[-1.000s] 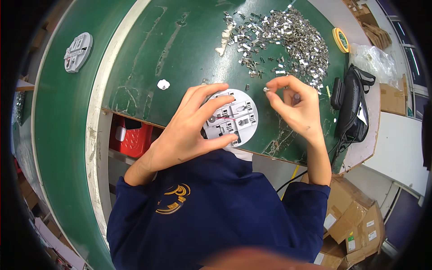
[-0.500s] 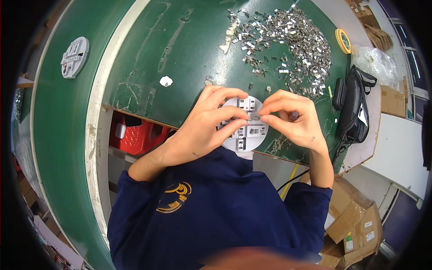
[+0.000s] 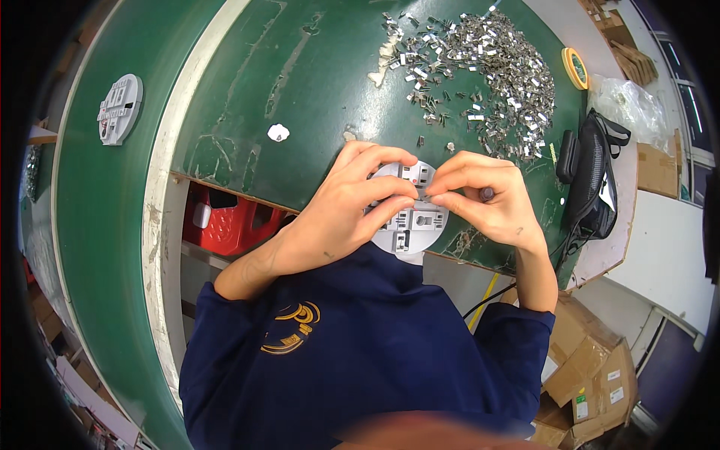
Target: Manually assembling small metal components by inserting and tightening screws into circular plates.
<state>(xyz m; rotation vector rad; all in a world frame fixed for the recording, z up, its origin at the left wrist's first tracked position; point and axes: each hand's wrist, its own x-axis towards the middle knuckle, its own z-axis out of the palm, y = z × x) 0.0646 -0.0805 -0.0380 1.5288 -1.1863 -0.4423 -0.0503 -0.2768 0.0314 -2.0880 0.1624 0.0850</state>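
Observation:
A round light-grey plastic base [image 3: 425, 241] with raised blocks and slots lies at the near edge of the bench. Over its left side bends my left hand [image 3: 346, 196], thumb and fingers closing near the middle of the base. From the other side my right hand [image 3: 491, 201] meets it, thumb and forefinger pinched at the same spot. What sits between the fingertips is too small to make out. A dark, round-ended object [image 3: 487, 194] pokes out from the curled fingers of my right hand; the rest of it is hidden.
A big heap of small metal clips [image 3: 499, 71] covers the far right bench. Yellow tape roll [image 3: 574, 68], black bag [image 3: 591, 180] and clear plastic bag [image 3: 630, 109] lie at right. Another round base [image 3: 120, 110] rests on a green belt [image 3: 101, 247]; a red stool [image 3: 225, 225] is under the bench.
The other round base on the green belt has shifted nearer to me and slightly left. My hands stay over the base in front of me, fingertips slightly moved.

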